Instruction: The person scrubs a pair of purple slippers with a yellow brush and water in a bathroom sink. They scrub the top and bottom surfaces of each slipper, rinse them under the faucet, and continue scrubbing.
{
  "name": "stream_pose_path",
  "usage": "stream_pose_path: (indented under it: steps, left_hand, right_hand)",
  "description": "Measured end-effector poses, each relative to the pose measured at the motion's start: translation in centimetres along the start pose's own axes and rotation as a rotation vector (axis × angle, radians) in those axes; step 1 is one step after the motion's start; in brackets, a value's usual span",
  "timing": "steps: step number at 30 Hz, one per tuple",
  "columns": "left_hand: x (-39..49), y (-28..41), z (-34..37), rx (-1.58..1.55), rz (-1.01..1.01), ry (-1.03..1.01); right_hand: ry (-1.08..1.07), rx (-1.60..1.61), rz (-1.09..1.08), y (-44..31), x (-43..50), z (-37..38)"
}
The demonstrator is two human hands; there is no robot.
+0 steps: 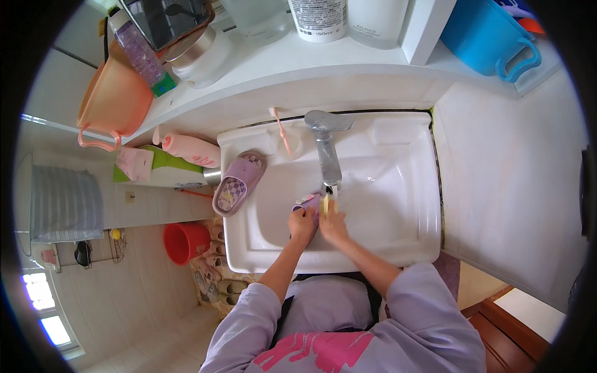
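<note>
Over the white ceramic sink (373, 224), my left hand (302, 226) grips a purple slipper (308, 200) with small decorations on its strap. My right hand (333, 226) holds a yellowish brush or scrubber (325, 205) against the slipper's right side; the fingers hide much of it. Both hands are just below the spout of the chrome faucet (329, 158). The matching purple slipper (240, 183), with a checkered insole, rests on the sink's left rim.
A clear cup holding a pink toothbrush (282, 133) stands on the sink's back ledge. A pink pump bottle (193, 149) lies to the left. Bottles and a blue cup (487, 39) stand on the shelf (289, 67) above. A red bucket (184, 245) and several shoes are on the floor.
</note>
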State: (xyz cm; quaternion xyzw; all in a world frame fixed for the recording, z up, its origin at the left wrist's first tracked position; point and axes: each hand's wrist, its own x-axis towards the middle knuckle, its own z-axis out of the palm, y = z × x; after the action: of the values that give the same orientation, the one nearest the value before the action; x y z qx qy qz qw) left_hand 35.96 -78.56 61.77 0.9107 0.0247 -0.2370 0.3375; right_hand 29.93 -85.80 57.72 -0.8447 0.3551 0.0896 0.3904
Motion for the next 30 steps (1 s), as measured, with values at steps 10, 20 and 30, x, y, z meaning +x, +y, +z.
stream_pose_path:
  steps: [10,20,30]
  left_hand:
    - [1.2,-1.9,1.4,-0.462,-0.064,-0.038]
    - [2.7,-1.8,4.3,-1.569,-0.595,-0.3]
    - [2.1,0.6,5.8,-1.531,-0.582,-0.202]
  right_hand:
    - [0.034,0.114,0.017,0.3,3.8,-0.1]
    - [0.217,-0.121,-0.348,-3.1,-0.7,-6.7]
    - [-0.131,-0.051,-0.298,1.7,-2.3,-11.6]
